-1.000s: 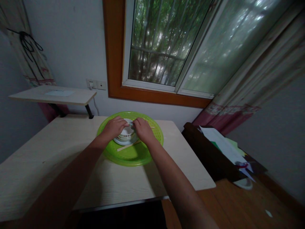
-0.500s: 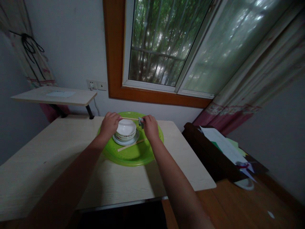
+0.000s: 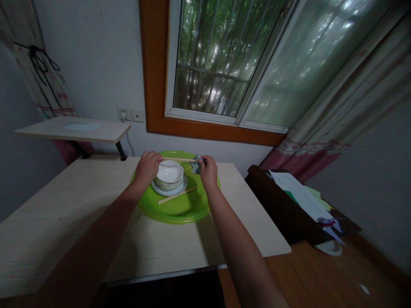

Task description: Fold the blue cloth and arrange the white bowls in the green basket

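My left hand [image 3: 148, 168] is closed on one end of a pair of chopsticks [image 3: 177, 159], held level above the far part of a round green tray [image 3: 180, 219]. At the other end, my right hand [image 3: 208, 170] pinches a small grey-blue cloth [image 3: 196, 165] around the sticks. Below and between the hands, a stack of white bowls [image 3: 170, 172] sits on a white saucer [image 3: 184, 185] on the tray. In front of the stack, more chopsticks [image 3: 177, 195] lie slantwise on the tray.
The tray stands on a pale wooden table [image 3: 173, 252]. A raised shelf [image 3: 73, 128] with a paper on it is at the left. Right of the table, a dark brown piece of furniture [image 3: 272, 201] holds papers [image 3: 302, 194]. Behind is a window [image 3: 218, 60].
My right hand has slid to the right along the chopsticks with the cloth, leaving more of the sticks showing. My left hand has stayed nearly in place.
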### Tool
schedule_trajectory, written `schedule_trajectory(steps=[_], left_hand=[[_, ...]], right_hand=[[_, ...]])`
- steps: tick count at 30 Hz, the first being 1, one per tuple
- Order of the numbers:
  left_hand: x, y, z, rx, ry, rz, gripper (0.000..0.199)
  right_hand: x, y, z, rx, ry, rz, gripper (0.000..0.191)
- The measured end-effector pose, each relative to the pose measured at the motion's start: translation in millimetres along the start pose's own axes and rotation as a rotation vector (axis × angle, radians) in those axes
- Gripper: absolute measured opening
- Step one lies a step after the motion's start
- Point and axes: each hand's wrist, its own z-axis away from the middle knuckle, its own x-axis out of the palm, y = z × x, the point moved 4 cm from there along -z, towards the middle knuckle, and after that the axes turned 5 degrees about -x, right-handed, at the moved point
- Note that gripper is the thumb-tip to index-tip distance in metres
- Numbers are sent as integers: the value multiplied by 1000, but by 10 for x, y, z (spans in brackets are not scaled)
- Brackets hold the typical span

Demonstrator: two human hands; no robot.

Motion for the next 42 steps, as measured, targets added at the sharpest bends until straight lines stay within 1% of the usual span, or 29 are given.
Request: schedule_trajectory(steps=[2, 4, 7, 9, 10, 12, 16, 18, 20, 22, 23, 24, 27, 31, 32, 37, 39, 42], left_hand=[[6, -31, -2, -20, 0, 7, 26], [16, -47, -4, -18, -5, 10, 25], [44, -27, 2, 35, -43, 6, 26], [65, 10, 11, 82, -82, 0, 26], [74, 33, 18, 104, -104, -4, 26], [88, 84, 31, 145, -152, -16, 26], [95, 186, 60, 213, -228, -27, 23], [99, 224, 71, 238, -256, -37, 22], [104, 243, 76, 247, -271, -52, 21], [103, 244, 74, 239, -266, -61, 21], [101, 241, 72, 233, -260, -62, 21], [99, 238, 70, 228, -253, -62, 21], [89, 233, 68, 225, -238, -54, 22], [84, 238, 73, 233, -250, -12, 23], [87, 240, 75, 233, -262, 7, 23], [114, 258, 91, 250, -310, 103, 23], [119, 265, 94, 254, -313, 124, 22], [116, 267, 88, 238, -301, 148, 21]], right_hand=[[-61, 58, -7, 61, 78, 5, 8], [-130, 96, -13, 90, 164, 16, 12], [-212, 80, -13, 58, 272, 23, 20], [-236, 26, -6, 11, 305, 10, 23], [-235, -8, -1, -12, 302, -4, 23], [-207, -81, 8, -54, 252, -40, 21], [-75, -228, 40, -158, 55, -126, 19], [14, -291, 72, -213, -73, -162, 20], [117, -345, 117, -269, -248, -168, 22], [203, -386, 169, -330, -412, -149, 29], [227, -400, 191, -357, -464, -141, 32], [237, -408, 205, -377, -488, -135, 35], [222, -415, 211, -399, -465, -129, 33], [235, -436, 215, -422, -492, -95, 14], [247, -447, 220, -432, -508, -86, 13], [311, -507, 258, -477, -576, -23, 22], [325, -519, 267, -466, -593, 16, 22], [325, -534, 266, -444, -588, 58, 16]])
